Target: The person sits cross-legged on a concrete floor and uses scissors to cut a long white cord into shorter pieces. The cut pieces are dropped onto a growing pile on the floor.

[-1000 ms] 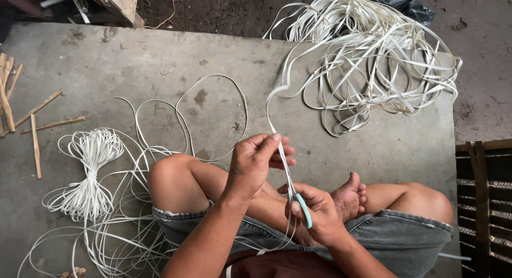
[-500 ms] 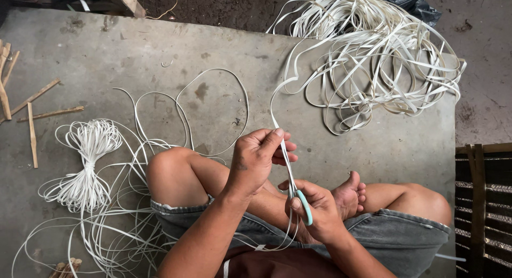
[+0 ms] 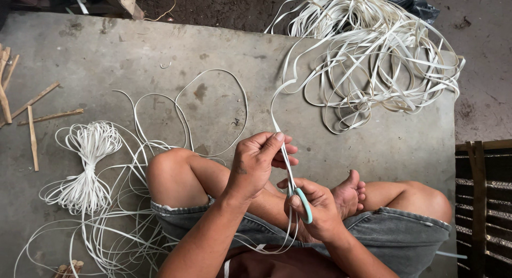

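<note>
My left hand (image 3: 260, 161) pinches a flat white strip (image 3: 277, 110) between thumb and fingers, above my crossed legs. The strip runs up and away to a big tangled heap of white strips (image 3: 373, 54) at the far right of the concrete slab. My right hand (image 3: 314, 208) sits just below the left hand and grips scissors with a teal handle (image 3: 304, 203); their blades lie along the strip near my left fingertips. Below my hands the strip hangs down over my lap.
A tied bundle of thin white strips (image 3: 85, 160) lies at the left, with loose loops (image 3: 160, 112) spread around my left knee. Short wooden sticks (image 3: 32, 110) lie at the far left. The slab's edge (image 3: 456, 134) drops off at the right, beside a dark slatted frame (image 3: 482, 203).
My hands stay together on the strip and scissors with hardly any shift. The view has tilted slightly, so the bundle and sticks sit a little differently in frame.
</note>
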